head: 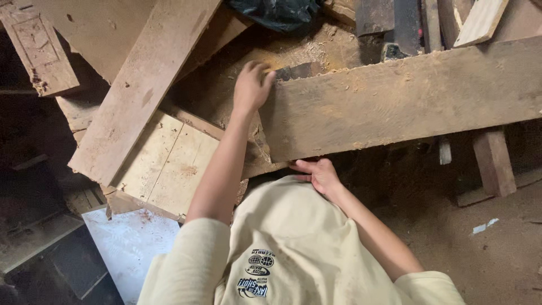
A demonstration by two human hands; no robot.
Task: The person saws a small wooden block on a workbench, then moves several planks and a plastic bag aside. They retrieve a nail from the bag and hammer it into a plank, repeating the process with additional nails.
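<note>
- At the middle of the scene, the left hand point(252, 87) is up on the far end corner of the long rough plank point(406, 99), fingers curled loosely over its top edge, thumb side toward the board's face.
- Down at the near edge, the right hand point(319, 174) sits under the plank's lower corner, fingers bent and pressed against the underside, thumb pointing left along the edge; how firmly it grips, one cannot tell.
- That long plank runs from the centre out past the right side of the view, dusted with sawdust, its left end cut rough and chipped.
- Just beyond the left hand, a dark flat metal piece point(299, 71) pokes out from behind the plank's top corner, lying on a sawdust-covered surface.
- To the left, a broad brown board point(141, 85) leans diagonally from near left to far centre, overlapping a pale square panel point(169, 161) beneath it.
- Near left, a white sheet point(127, 243) lies low by the person's sleeve.
- Far centre, a dark bag point(276, 12) slumps against the boards.
- On the right, a short wooden post point(494, 161) stands under the plank, with sawdust-strewn floor around it.
- Closest to the camera, the person's cream shirt point(293, 237) fills the bottom of the view.
</note>
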